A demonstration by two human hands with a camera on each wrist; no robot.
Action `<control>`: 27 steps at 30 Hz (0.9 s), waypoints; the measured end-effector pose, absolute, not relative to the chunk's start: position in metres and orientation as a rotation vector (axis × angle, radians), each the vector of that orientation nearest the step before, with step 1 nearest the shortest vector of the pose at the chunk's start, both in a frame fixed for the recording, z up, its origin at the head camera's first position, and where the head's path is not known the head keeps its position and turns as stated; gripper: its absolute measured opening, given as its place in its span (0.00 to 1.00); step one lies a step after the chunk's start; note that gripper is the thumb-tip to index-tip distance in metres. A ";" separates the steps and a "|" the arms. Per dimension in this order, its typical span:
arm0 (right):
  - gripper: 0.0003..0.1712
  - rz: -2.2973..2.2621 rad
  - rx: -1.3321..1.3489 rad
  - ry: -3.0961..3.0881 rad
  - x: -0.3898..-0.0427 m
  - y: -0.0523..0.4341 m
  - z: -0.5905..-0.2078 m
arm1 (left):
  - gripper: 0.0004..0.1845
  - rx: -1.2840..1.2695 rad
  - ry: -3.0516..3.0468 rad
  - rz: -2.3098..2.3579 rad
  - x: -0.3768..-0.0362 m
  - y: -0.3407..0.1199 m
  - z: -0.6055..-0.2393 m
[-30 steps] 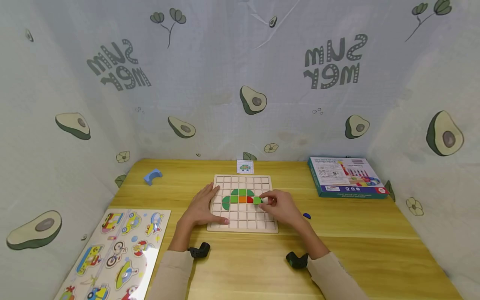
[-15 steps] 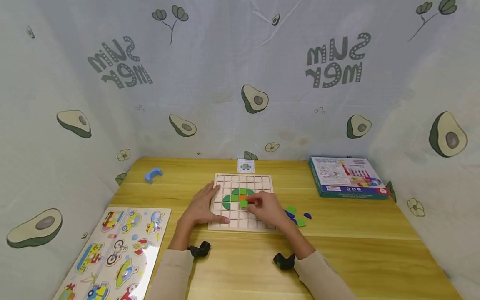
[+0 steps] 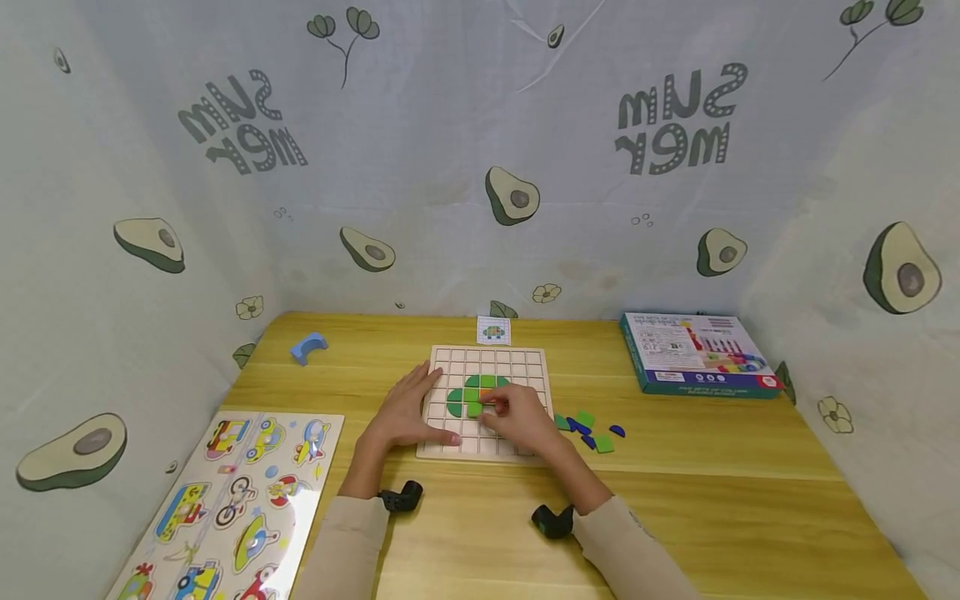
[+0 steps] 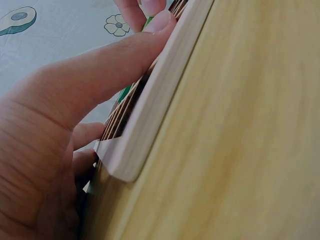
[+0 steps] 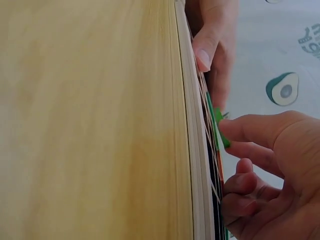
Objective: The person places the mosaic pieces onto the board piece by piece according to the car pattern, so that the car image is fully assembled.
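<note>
Left hand (image 3: 401, 413) flat on the left edge of the grid board (image 3: 534, 363), fingers straight and slightly spread, thumb along the near rim. Right hand (image 3: 517, 419) over the board's middle, thumb and forefinger pinched on a green tile (image 3: 476, 409) at the lower edge of the green and orange tile pattern (image 3: 471, 388). Loose green and blue tiles (image 3: 588, 428) on the table (image 3: 712, 475) just right of the board; box (image 3: 697, 353) farther right, picture puzzle (image 3: 232, 500) at near left.

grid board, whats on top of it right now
On the grid board lie green tiles in a dome shape. The left hand rests flat on its left edge; the right hand pinches a green tile, hiding the cells beneath.
</note>
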State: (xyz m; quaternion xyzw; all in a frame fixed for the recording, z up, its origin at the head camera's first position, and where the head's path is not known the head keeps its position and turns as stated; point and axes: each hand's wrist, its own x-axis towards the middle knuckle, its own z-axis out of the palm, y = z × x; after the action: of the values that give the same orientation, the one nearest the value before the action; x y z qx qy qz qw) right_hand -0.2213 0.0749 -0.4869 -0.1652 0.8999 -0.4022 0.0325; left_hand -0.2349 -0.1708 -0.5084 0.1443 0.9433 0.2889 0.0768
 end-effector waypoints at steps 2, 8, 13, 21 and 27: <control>0.13 -1.232 -0.512 2.773 -0.222 0.073 -0.488 | 0.68 0.430 2.828 0.859 -0.235 -0.171 -0.508; 0.12 -1.198 -0.520 2.782 -0.223 0.070 -0.489 | 0.69 0.421 2.822 0.853 -0.235 -0.170 -0.507; 0.11 -1.185 -0.502 2.785 -0.224 0.068 -0.488 | 0.68 0.434 2.825 0.866 -0.234 -0.170 -0.505; 0.12 -1.153 -0.497 2.800 -0.225 0.067 -0.488 | 0.69 0.448 2.837 0.861 -0.234 -0.169 -0.504; 0.13 -1.144 -0.470 2.804 -0.225 0.067 -0.490 | 0.68 0.437 2.830 0.869 -0.234 -0.169 -0.505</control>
State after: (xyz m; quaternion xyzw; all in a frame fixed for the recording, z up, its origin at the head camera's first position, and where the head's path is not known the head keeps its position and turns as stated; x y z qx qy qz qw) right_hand -0.2249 0.0673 -0.4902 -0.1532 0.9143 -0.3730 0.0385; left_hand -0.2336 -0.1692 -0.5046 0.1455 0.9431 0.2896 0.0746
